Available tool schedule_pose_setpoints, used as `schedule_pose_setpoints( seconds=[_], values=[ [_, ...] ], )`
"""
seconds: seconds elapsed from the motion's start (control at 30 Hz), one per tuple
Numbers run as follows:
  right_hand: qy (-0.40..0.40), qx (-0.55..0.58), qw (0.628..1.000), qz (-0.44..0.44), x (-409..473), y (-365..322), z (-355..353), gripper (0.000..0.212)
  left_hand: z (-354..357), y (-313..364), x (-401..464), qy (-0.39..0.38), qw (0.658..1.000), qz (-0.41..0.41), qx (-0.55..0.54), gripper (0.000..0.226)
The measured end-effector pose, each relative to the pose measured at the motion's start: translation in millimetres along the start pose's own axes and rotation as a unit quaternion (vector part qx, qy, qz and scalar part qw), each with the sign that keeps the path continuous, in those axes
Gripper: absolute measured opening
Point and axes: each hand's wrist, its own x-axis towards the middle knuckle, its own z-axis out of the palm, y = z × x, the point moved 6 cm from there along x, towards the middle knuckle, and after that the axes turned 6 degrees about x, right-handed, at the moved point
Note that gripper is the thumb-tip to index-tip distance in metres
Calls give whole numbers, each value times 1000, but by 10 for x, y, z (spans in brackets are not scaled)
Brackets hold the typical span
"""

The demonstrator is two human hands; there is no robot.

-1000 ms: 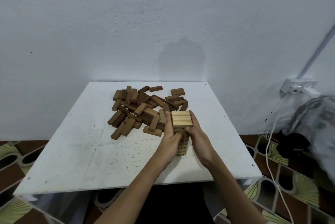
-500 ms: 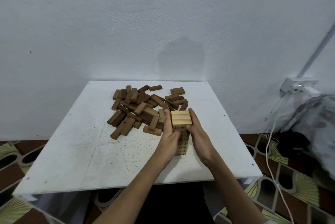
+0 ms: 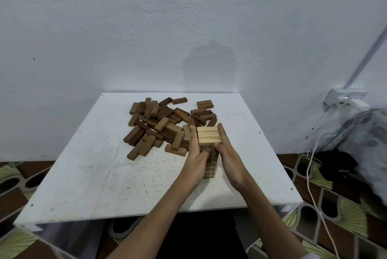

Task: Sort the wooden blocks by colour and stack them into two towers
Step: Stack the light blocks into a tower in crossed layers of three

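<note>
The pale tower (image 3: pixel 209 149) stands between both hands, fingers straight and pressed flat on its sides: left hand (image 3: pixel 195 154), right hand (image 3: pixel 227 151). Squaring it looks like the current step. Next comes the dark pile (image 3: pixel 165 124) beyond the fingertips, needing its own tower.

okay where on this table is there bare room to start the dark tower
Bare tabletop lies left of the left hand, in front of the dark block pile. The pile crowds the far middle, reaching the light tower both hands flank.
</note>
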Motion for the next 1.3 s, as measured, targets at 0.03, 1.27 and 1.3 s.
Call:
schedule_pose_setpoints(
  seconds=[0.03,1.27,1.3],
  values=[
    [1,4,1000,-2,-2,-6,-4,54,-9,5,-2,5,1000,0,-4,68],
    [-84,-252,964,30,216,670,-231,98,-287,-718,240,-86,965,7,249,100],
    [-88,-248,965,24,213,638,-209,95,-281,-720,243,-82,967,9,241,101]
  ],
)
